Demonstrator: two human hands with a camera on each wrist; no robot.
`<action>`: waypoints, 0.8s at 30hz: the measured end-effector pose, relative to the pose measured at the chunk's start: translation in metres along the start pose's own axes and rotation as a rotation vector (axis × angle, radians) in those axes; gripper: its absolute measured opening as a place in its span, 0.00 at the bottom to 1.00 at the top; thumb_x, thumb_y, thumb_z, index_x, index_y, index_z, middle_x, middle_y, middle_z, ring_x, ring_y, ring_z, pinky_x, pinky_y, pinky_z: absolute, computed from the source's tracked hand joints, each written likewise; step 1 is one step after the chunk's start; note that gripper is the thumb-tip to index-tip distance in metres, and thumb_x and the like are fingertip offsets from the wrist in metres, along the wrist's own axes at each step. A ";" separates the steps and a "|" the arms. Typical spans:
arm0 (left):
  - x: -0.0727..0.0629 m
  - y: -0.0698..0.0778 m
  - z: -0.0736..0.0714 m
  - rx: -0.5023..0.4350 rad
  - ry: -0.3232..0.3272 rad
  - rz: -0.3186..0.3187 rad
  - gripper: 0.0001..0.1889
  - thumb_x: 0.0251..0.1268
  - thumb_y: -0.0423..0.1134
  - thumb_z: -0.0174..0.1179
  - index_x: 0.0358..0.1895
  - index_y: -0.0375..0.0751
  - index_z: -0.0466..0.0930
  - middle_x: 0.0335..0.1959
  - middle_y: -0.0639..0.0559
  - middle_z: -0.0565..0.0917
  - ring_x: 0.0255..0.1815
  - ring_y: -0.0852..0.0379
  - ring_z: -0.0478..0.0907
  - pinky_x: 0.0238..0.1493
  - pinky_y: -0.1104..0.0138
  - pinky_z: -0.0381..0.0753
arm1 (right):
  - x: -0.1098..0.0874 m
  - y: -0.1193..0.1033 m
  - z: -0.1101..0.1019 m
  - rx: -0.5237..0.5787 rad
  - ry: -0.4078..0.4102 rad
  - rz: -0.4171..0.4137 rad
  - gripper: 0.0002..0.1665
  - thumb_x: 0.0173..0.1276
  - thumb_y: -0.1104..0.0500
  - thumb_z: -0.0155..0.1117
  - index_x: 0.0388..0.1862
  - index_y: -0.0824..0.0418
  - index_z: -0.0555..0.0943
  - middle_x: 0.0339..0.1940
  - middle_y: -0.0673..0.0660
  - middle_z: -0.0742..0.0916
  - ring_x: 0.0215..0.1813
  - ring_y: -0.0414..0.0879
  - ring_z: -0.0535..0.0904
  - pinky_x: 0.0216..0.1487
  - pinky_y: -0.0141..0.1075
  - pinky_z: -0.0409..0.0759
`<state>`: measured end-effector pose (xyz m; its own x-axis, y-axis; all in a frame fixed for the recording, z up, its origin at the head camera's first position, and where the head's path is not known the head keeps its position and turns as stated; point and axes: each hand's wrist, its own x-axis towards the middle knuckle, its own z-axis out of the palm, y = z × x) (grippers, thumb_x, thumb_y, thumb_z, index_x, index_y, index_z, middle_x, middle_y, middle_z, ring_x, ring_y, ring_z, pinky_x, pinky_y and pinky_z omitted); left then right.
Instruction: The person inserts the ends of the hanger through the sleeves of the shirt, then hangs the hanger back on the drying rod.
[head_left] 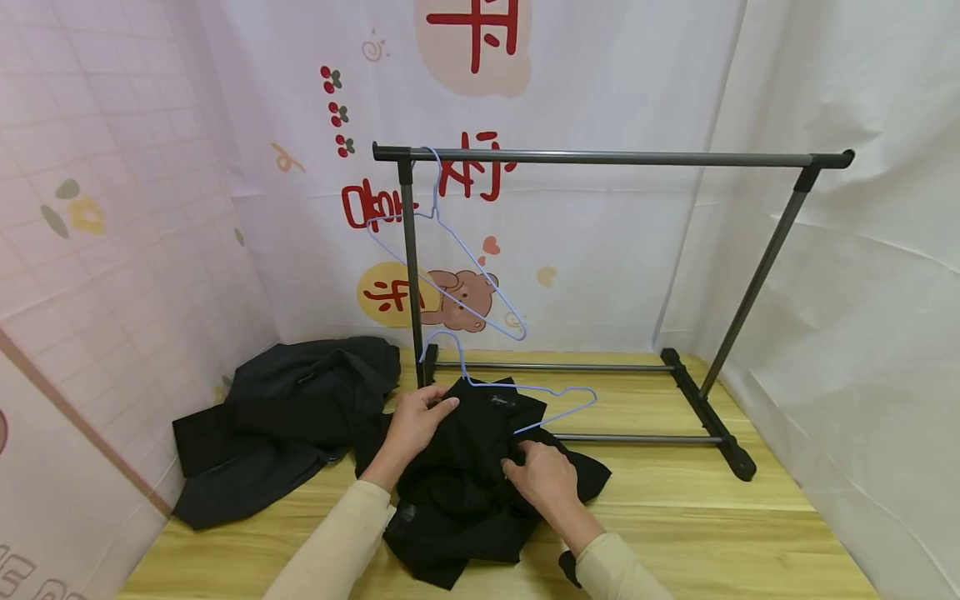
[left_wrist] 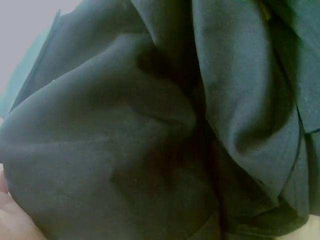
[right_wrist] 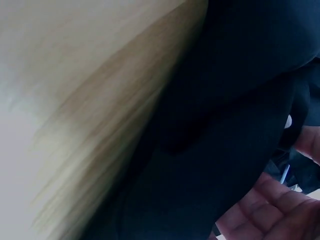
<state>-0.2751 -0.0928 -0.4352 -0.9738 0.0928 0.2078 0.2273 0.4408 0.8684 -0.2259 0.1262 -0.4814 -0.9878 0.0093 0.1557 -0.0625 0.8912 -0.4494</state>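
Observation:
A crumpled black shirt (head_left: 465, 492) lies before me on the wooden surface, its neck with a pale label facing up. My left hand (head_left: 412, 427) pinches the shirt's left side near the neck. On the other side, my right hand (head_left: 546, 482) grips its cloth with curled fingers, seen at the lower right of the right wrist view. A light blue hanger (head_left: 525, 386) sits partly inside the neck opening; its hook and right arm show, while the shirt hides its left part. Dark folds of the shirt (left_wrist: 100, 125) fill most of the left wrist view.
A dark rack (head_left: 615, 158) stands behind the shirt, its feet on the wooden surface (head_left: 675, 533). From its bar's left end hangs another light blue hanger (head_left: 480, 262). More dark clothing (head_left: 285, 425) lies heaped at the left. White printed cloth walls enclose the back and sides.

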 end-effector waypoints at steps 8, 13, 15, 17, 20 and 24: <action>-0.001 -0.003 -0.003 -0.026 0.002 0.004 0.14 0.71 0.39 0.62 0.54 0.36 0.84 0.53 0.42 0.84 0.54 0.45 0.79 0.55 0.49 0.77 | -0.002 0.009 -0.004 0.034 0.020 0.000 0.20 0.62 0.57 0.63 0.12 0.49 0.71 0.09 0.44 0.67 0.15 0.42 0.62 0.17 0.35 0.58; -0.001 -0.008 -0.003 -0.054 0.022 -0.001 0.18 0.71 0.39 0.62 0.58 0.32 0.81 0.58 0.38 0.80 0.59 0.42 0.77 0.59 0.48 0.75 | 0.001 0.021 -0.012 0.100 0.021 0.137 0.22 0.61 0.55 0.57 0.11 0.50 0.62 0.10 0.46 0.62 0.16 0.43 0.55 0.19 0.35 0.52; -0.001 -0.009 -0.003 -0.063 0.020 0.002 0.18 0.71 0.39 0.61 0.58 0.31 0.81 0.58 0.37 0.81 0.59 0.41 0.76 0.59 0.48 0.75 | 0.003 0.025 -0.014 0.106 0.008 0.166 0.20 0.61 0.54 0.58 0.12 0.50 0.64 0.11 0.47 0.65 0.17 0.43 0.58 0.20 0.36 0.54; -0.002 -0.009 -0.002 -0.076 0.016 0.001 0.17 0.71 0.39 0.61 0.56 0.31 0.82 0.55 0.38 0.82 0.57 0.42 0.77 0.57 0.48 0.75 | 0.004 0.027 -0.014 0.100 -0.014 0.160 0.17 0.61 0.52 0.60 0.15 0.51 0.68 0.14 0.47 0.69 0.18 0.43 0.63 0.21 0.37 0.58; -0.003 -0.008 0.000 -0.086 0.004 -0.010 0.16 0.71 0.39 0.62 0.55 0.33 0.83 0.51 0.41 0.84 0.55 0.44 0.78 0.56 0.49 0.76 | 0.003 0.026 -0.009 0.106 -0.009 0.101 0.12 0.62 0.48 0.67 0.26 0.51 0.77 0.19 0.46 0.77 0.22 0.42 0.70 0.24 0.38 0.66; -0.004 -0.005 0.001 -0.081 0.003 -0.020 0.17 0.71 0.40 0.62 0.56 0.34 0.83 0.51 0.43 0.84 0.54 0.46 0.79 0.55 0.50 0.77 | 0.002 0.021 0.000 0.087 0.082 -0.013 0.18 0.58 0.44 0.75 0.40 0.53 0.83 0.28 0.46 0.81 0.26 0.41 0.75 0.28 0.40 0.73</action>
<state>-0.2728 -0.0946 -0.4412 -0.9781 0.0825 0.1913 0.2082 0.3686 0.9060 -0.2295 0.1455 -0.4902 -0.9721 0.0385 0.2315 -0.0905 0.8485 -0.5214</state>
